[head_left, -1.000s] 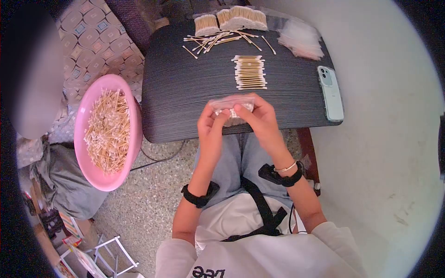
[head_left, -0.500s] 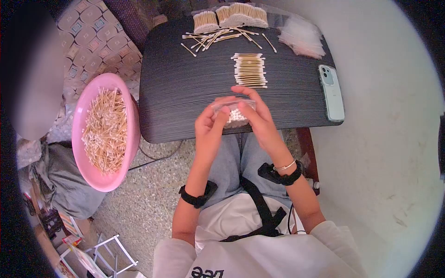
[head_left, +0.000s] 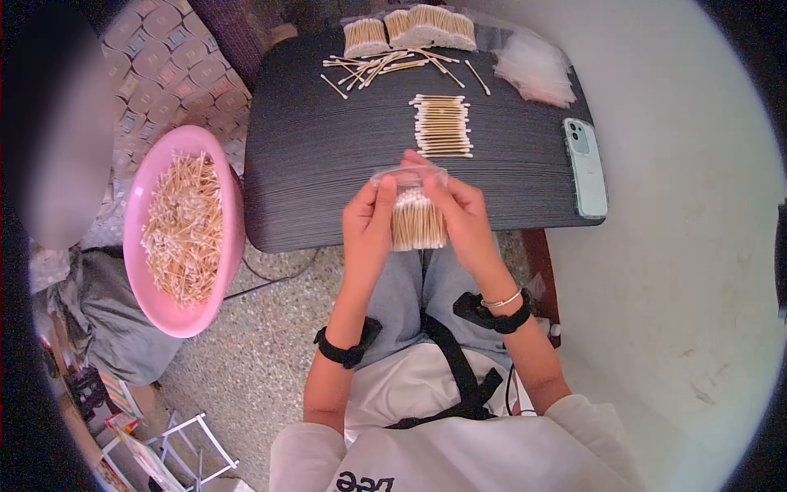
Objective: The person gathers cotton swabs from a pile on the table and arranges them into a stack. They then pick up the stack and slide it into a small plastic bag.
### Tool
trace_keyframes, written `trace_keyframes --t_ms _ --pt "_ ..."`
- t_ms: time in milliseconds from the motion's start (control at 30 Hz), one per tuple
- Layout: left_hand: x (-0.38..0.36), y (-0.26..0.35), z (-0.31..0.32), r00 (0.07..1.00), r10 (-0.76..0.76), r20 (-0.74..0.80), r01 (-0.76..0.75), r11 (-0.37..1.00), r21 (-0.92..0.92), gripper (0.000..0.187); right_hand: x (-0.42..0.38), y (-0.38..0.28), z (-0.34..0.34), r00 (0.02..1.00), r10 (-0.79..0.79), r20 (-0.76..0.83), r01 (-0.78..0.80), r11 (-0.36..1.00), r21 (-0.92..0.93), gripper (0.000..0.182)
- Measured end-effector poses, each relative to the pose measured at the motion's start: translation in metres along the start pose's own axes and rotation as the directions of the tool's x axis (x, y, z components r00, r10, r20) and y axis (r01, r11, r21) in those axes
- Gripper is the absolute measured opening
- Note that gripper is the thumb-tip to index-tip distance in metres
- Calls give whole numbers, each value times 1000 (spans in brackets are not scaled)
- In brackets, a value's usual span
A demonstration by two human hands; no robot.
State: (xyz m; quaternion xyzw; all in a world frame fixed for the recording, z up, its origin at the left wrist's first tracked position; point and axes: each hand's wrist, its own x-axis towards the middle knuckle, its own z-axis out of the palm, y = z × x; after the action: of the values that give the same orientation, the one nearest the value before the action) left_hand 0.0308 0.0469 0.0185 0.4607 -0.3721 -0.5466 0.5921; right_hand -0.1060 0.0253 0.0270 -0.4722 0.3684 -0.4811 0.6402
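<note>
Between my two hands, over the near edge of the table, is a clear plastic bag of cotton swabs (head_left: 419,223). My left hand (head_left: 370,220) grips its left side, thumb on the front near the top. On the right side my right hand (head_left: 461,215) pinches it the same way. The bag's flat upper part sticks up above the swabs, and the wooden sticks run upright inside. Just beyond my fingers lies a neat row of cotton swabs (head_left: 443,125) on the dark table (head_left: 320,164).
Filled swab packs (head_left: 430,29) stand at the table's back, with loose swabs (head_left: 381,67) before them. Clear empty bags (head_left: 534,69) lie back right, above a phone (head_left: 584,168) at the right edge. A pink basin (head_left: 234,246) full of swabs is at the left.
The bag has tilted so that its front, with the sticks, now faces me; before, mostly the white tips showed. Both hands keep hold of it.
</note>
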Motion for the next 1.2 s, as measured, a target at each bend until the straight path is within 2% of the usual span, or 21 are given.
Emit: trace_keyframes --t_ms 67,167,267,367,467,533,633,667,733,767,867,967,1000,1067,1100,1200 --pt "1 -2 -3 999 32 19 -33 996 79 32 2 2 0 998 -61 -25 60 997 -47 34" --pt "-1 2 4 977 203 59 -207 977 58 33 4 4 0 996 -65 -62 62 997 -49 33" --pt "-8 10 -3 987 -62 146 63 998 -1 43 5 9 2 992 -18 -125 20 1000 11 34" --pt "-7 -9 -12 981 -114 154 127 989 -77 49 5 8 6 989 15 -146 -14 1000 2 37" --pt "-9 -7 -10 989 -76 124 85 994 -74 52 3 9 8 990 29 -138 -29 1000 4 40" --pt "-12 -6 -8 998 -45 50 47 998 -32 50 2 9 7 990 45 -135 -47 999 -7 41" --pt "-6 -3 -14 997 68 -48 -65 997 44 49 1 10 8 975 -104 -195 109 994 14 43" --pt "-2 -1 -20 991 112 -74 -107 992 74 49 2 10 4 967 -180 -180 153 976 -156 43" --pt "7 6 -38 990 121 -75 -112 987 113 50 3 4 -15 941 -318 -114 229 849 -475 43" --pt "12 9 -47 989 126 -75 -115 984 132 51 4 0 -26 906 -421 -48 253 629 -735 44" --pt "35 18 -75 979 200 -30 -148 814 562 54 16 3 -52 859 -496 131 247 177 -953 49" --pt "48 42 -67 960 267 85 -243 642 727 66 24 3 -59 893 -404 197 269 129 -955 55" --pt "51 44 -65 947 295 127 -282 573 769 68 25 2 -58 901 -373 222 264 64 -963 56" --pt "50 42 -53 834 501 231 -397 255 881 71 24 1 -55 916 -300 265 257 -67 -964 58" --pt "49 39 -43 759 577 302 -420 80 904 72 24 1 -55 915 -297 272 258 -86 -962 58" --pt "38 20 -9 787 417 455 -572 215 792 70 23 5 -56 916 -292 274 248 -124 -961 59"
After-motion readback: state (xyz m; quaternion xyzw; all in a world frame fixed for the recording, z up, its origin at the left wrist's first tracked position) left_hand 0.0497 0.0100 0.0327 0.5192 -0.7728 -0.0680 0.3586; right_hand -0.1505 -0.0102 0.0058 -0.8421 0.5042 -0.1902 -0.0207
